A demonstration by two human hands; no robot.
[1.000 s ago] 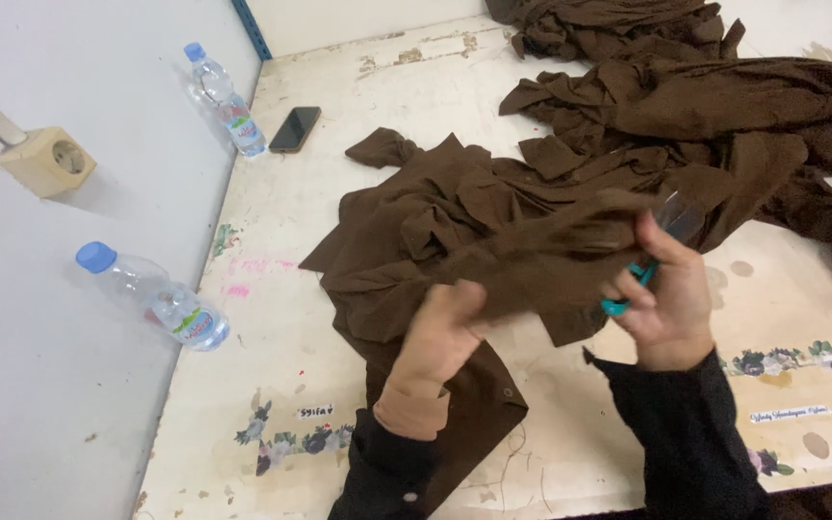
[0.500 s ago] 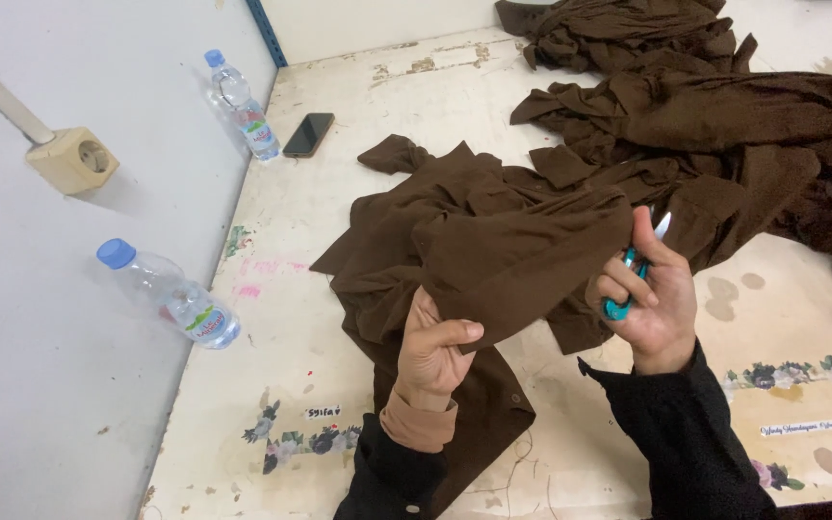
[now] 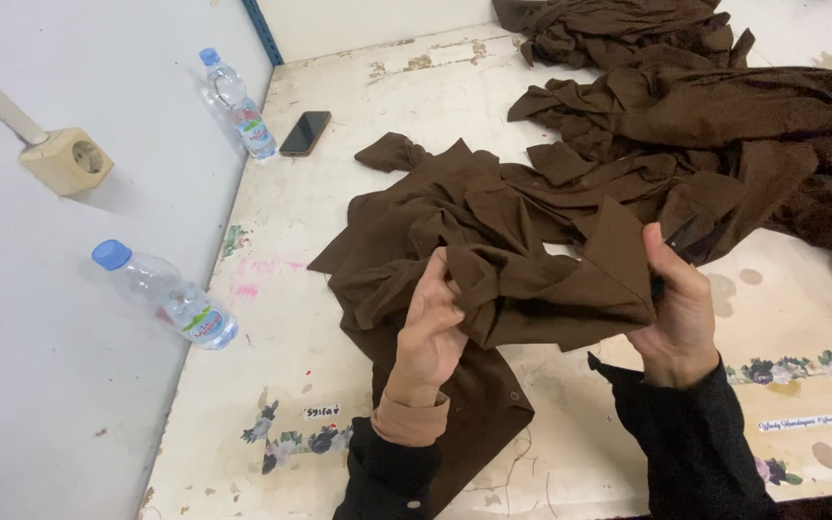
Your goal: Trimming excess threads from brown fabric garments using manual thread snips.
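Nearby, two capped plastic bottles: near bottle lying, far bottle upright.

Brown cloth is covering the fingertips of the left hand and most of the right hand, whose grip is hiding a dark tool too obscured to identify. More cloth piles are running off the top and right edges. Both sleeves are leaving the frame at the bottom edge.
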